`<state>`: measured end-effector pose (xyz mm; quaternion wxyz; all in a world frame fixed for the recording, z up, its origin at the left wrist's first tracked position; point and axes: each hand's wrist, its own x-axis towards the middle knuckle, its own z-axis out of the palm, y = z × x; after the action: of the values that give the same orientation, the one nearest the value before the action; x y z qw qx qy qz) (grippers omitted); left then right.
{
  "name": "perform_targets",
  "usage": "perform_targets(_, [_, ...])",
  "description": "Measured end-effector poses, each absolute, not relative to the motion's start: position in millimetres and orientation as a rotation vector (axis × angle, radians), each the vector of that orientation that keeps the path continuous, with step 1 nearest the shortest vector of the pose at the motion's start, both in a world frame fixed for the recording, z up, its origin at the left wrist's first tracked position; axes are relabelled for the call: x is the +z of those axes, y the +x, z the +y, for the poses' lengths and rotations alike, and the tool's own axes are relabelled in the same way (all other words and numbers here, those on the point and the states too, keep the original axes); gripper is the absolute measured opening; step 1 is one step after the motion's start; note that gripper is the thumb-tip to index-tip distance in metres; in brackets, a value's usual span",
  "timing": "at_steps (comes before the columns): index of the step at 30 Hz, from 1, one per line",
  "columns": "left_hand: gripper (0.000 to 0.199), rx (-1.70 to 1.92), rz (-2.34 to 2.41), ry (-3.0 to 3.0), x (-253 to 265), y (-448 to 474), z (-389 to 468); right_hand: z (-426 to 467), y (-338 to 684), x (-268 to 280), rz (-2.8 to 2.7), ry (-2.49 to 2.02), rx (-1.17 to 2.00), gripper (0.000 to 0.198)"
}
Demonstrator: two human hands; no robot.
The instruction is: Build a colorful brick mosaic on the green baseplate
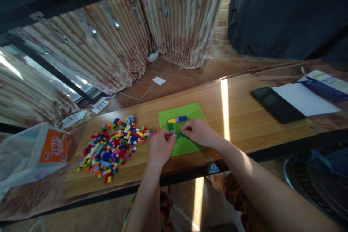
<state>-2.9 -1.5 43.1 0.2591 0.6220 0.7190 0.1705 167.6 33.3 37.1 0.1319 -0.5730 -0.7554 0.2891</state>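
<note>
A light green baseplate [199, 109] lies on the wooden board, with a bent row of toy building bricks on it. Along its top edge run yellow bricks [172, 120], a small purple one and a blue brick [183, 118]; green and grey bricks [171, 127] go down the left side. My left hand [161, 146] is closed at the lower left of the row, its fingertips pinched together. From the right, my right hand [200, 132] reaches over the plate with curled fingers near a dark green brick [179, 135]. What either pinch holds is too small to make out.
A large heap of mixed bricks [108, 152] is spread left of the baseplate. Beyond it stands a clear plastic box [24, 152] with an orange label. A black phone-like slab [281, 104] and white paper [304, 98] lie at the right. Sunlight stripes the board [239, 108].
</note>
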Motion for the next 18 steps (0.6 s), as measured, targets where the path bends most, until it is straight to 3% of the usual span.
perform_targets(18, [0.013, 0.449, 2.024, 1.611, 33, 3, 10, 41, 168, 29, -2.135, -1.617, 0.928, 0.017])
